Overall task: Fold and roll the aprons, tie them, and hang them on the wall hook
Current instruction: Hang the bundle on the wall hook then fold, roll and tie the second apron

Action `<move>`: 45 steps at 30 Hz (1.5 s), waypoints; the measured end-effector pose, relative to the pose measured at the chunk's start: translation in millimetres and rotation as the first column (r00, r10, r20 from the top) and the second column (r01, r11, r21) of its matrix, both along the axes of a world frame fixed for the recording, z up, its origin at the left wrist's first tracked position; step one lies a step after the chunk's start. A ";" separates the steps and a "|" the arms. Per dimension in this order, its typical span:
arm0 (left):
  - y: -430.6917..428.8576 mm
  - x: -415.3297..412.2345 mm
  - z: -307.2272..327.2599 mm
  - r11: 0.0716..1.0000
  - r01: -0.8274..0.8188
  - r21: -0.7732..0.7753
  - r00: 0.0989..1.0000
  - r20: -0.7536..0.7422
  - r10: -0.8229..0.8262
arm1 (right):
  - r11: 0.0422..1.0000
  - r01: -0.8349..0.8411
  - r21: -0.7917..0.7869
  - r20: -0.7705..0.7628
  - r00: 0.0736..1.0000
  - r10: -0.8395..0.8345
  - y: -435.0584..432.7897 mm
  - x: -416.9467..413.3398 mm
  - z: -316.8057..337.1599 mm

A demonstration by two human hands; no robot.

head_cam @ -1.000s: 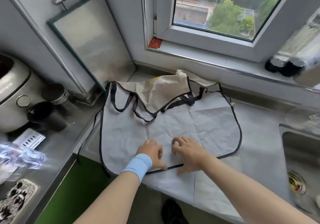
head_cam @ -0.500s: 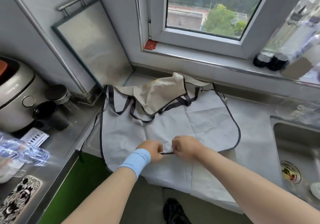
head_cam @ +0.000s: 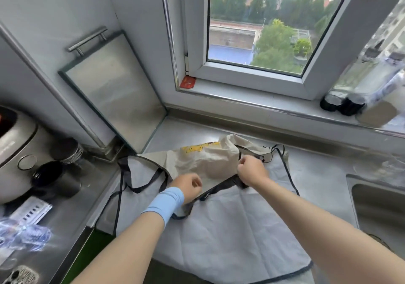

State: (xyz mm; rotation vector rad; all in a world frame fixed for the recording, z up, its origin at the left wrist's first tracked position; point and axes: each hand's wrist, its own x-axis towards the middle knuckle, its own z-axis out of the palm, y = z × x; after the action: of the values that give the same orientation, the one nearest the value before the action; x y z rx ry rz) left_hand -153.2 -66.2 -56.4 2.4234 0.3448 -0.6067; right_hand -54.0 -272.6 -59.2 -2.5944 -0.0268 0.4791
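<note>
A pale grey apron (head_cam: 230,224) with thin black trim lies spread on the steel counter, its near part hanging over the front edge. On its far part sits a crumpled beige apron (head_cam: 206,158) with a yellow print and dark straps. My left hand (head_cam: 189,185), above a blue wristband, is curled at the beige apron's dark-trimmed near edge. My right hand (head_cam: 252,169) grips the same edge farther right, by the black straps (head_cam: 271,152). No wall hook is in view.
A steel tray (head_cam: 116,99) leans against the wall at the back left. A rice cooker (head_cam: 13,152), dark cups (head_cam: 54,180) and a plastic bottle (head_cam: 24,235) crowd the left counter. The sink (head_cam: 379,207) is at right, and bottles (head_cam: 341,103) stand on the window sill.
Both hands have left the grey apron's near hem, which they pinched half a second ago, and moved away from me to the beige apron's edge. The view has tilted upward.
</note>
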 end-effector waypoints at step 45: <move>-12.6 73.5 -49.5 0.931 0.192 0.311 0.861 0.402 -0.312 | 0.839 -0.489 -0.237 0.562 0.636 0.529 -41.0 70.2 -65.6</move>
State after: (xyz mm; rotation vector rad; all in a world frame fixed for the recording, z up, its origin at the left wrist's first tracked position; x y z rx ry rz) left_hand -79.7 -78.8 -105.9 2.7948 -0.1011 -0.0939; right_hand 16.2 -313.7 -124.8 -2.6607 -1.0137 -0.2196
